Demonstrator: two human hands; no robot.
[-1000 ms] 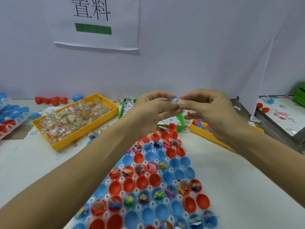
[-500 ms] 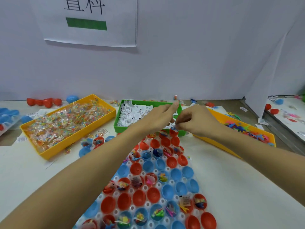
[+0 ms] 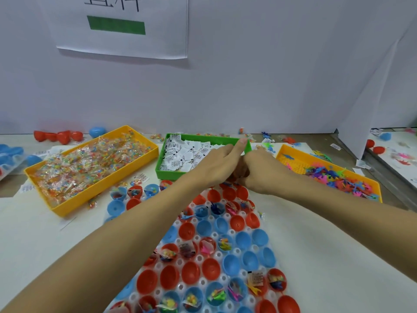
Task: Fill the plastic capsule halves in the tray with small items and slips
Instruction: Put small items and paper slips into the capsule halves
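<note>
A white tray (image 3: 261, 219) of red capsule halves (image 3: 211, 269) and blue capsule halves (image 3: 232, 264) runs from the near edge toward the bins. Some halves hold small coloured items and printed slips; others are bare inside. My left hand (image 3: 216, 164) and my right hand (image 3: 264, 172) touch each other over the tray's far end, by the right front corner of the green bin (image 3: 171, 175) of white slips (image 3: 180, 152). My left index finger is stretched out over the bin's corner. My right fingers are curled down and hidden, so I cannot see anything held.
A yellow bin (image 3: 74, 205) of wrapped candy packets (image 3: 90, 161) lies at the left. Another yellow bin (image 3: 293, 154) with small plastic toys (image 3: 334, 177) lies at the right. Loose capsule halves (image 3: 116, 207) sit left of the tray. A white partition (image 3: 372, 98) stands at the right.
Both hands have dropped from chest height and moved forward to the tray's far end by the green bin. The small blue piece pinched between them a second ago is out of sight.
</note>
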